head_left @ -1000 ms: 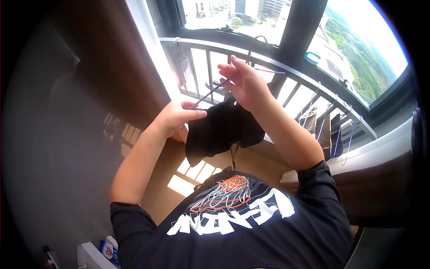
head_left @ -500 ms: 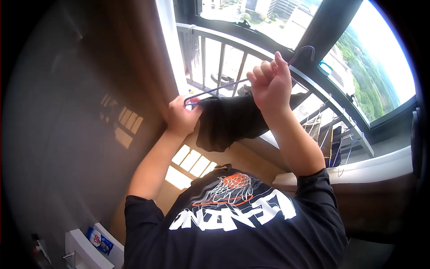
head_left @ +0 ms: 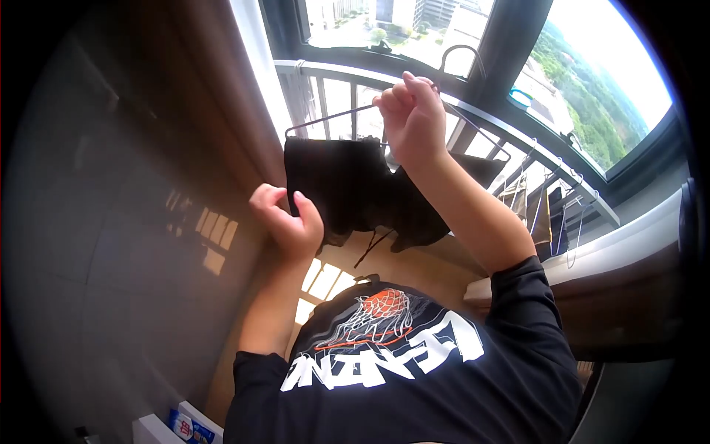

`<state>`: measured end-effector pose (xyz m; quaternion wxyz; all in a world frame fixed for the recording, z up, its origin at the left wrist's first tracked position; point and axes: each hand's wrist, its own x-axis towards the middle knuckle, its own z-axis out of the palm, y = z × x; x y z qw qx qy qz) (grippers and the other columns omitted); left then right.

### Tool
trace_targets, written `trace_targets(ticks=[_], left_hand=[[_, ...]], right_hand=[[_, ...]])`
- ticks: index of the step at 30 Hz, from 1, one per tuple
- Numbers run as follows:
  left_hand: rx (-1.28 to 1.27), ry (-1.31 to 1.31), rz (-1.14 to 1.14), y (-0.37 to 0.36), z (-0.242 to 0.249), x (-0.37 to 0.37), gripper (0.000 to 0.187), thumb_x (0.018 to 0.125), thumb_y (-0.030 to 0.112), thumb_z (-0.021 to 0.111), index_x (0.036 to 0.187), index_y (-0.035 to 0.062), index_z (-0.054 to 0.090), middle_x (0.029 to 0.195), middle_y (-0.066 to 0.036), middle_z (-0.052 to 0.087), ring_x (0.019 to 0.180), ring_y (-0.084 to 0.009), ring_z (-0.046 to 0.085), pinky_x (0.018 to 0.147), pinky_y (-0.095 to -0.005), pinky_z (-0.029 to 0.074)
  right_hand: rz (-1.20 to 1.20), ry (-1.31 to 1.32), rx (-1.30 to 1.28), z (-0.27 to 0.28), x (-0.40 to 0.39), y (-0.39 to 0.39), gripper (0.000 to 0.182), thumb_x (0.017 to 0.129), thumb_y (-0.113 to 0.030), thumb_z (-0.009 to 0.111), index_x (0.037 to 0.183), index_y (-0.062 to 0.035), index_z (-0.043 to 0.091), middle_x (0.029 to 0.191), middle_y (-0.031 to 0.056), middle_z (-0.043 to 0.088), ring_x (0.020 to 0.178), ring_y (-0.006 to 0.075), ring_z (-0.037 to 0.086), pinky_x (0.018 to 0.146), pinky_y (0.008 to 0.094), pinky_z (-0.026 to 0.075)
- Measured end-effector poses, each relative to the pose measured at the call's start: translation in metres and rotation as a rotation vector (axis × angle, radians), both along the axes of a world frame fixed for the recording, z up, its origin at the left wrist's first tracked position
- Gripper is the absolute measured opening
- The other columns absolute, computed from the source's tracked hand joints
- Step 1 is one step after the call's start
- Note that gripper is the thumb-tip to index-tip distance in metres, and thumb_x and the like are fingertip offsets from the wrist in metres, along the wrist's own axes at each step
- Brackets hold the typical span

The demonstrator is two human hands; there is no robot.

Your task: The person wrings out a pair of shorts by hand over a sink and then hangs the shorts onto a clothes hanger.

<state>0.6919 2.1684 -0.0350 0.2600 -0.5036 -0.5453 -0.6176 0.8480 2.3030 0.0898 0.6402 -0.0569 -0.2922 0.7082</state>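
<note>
My right hand (head_left: 416,122) is closed around a thin clothes hanger (head_left: 325,118) just below its hook, holding it up before the window. Black shorts (head_left: 336,185) hang spread along the hanger's lower bar, with a dark drawstring dangling beneath. My right forearm hides part of them. My left hand (head_left: 290,222) is beside the lower left edge of the shorts, fingers loosely curled and thumb apart, with nothing visible in it.
A white railing (head_left: 333,69) runs along the window. Several hangers (head_left: 566,229) with clothes hang from it at the right. A grey wall (head_left: 111,222) stands on the left. A blue-and-white packet (head_left: 188,428) sits at the lower left.
My left hand has left the hanger's end and moved down beside the shorts. My right hand has shifted left with the hanger, and the shorts now hang wider and face me.
</note>
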Motion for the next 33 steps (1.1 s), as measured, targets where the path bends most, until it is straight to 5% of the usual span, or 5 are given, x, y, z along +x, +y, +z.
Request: trace_targets(ticks=[4, 20, 25, 28, 33], left_hand=[[-0.385, -0.077, -0.207, 0.028, 0.007, 0.053, 0.038, 0.073, 0.015, 0.078, 0.098, 0.0028, 0.052, 0.097, -0.015, 0.055, 0.088, -0.0342, 0.054, 0.078, -0.0419, 0.046], [-0.183, 0.052, -0.359, 0.039, 0.025, 0.116, 0.006, 0.078, 0.004, 0.068, 0.079, 0.0024, 0.062, 0.070, -0.011, 0.052, 0.065, -0.0325, 0.053, 0.061, -0.0433, 0.044], [-0.456, 0.035, -0.663, -0.009, 0.005, 0.107, 0.032, 0.074, 0.010, 0.076, 0.101, 0.0041, 0.062, 0.114, -0.016, 0.061, 0.101, -0.0318, 0.060, 0.081, -0.0356, 0.050], [-0.431, -0.180, -0.333, -0.002, -0.019, 0.051, 0.051, 0.074, 0.015, 0.079, 0.117, 0.0037, 0.053, 0.118, -0.012, 0.054, 0.106, -0.0247, 0.055, 0.084, -0.0348, 0.047], [-0.415, -0.139, -0.161, 0.035, -0.036, -0.009, 0.066, 0.075, 0.021, 0.083, 0.127, 0.0033, 0.047, 0.120, -0.014, 0.052, 0.109, -0.0226, 0.054, 0.087, -0.0346, 0.047]], right_hand=[[-0.004, -0.052, 0.108, -0.004, -0.015, -0.011, 0.017, 0.089, -0.003, 0.059, 0.090, -0.0112, 0.044, 0.072, 0.0007, 0.048, 0.066, 0.0135, 0.049, 0.080, 0.0373, 0.048], [-0.202, -0.158, 0.395, -0.025, -0.008, 0.007, 0.023, 0.085, 0.001, 0.063, 0.095, -0.0079, 0.043, 0.091, 0.0053, 0.051, 0.087, 0.0159, 0.055, 0.085, 0.0311, 0.046], [-0.117, -0.111, 0.421, -0.004, 0.012, -0.002, 0.020, 0.083, 0.000, 0.062, 0.085, -0.0087, 0.045, 0.085, 0.0028, 0.053, 0.081, 0.0136, 0.056, 0.086, 0.0318, 0.048], [-0.095, -0.104, 0.615, 0.009, 0.029, 0.005, 0.008, 0.088, -0.003, 0.056, 0.091, -0.0099, 0.052, 0.077, 0.0046, 0.057, 0.079, 0.0209, 0.059, 0.091, 0.0444, 0.048], [0.029, 0.023, 0.444, 0.086, 0.031, -0.021, 0.008, 0.087, -0.005, 0.054, 0.079, -0.0072, 0.054, 0.072, 0.0045, 0.053, 0.071, 0.0177, 0.052, 0.078, 0.0353, 0.045]])
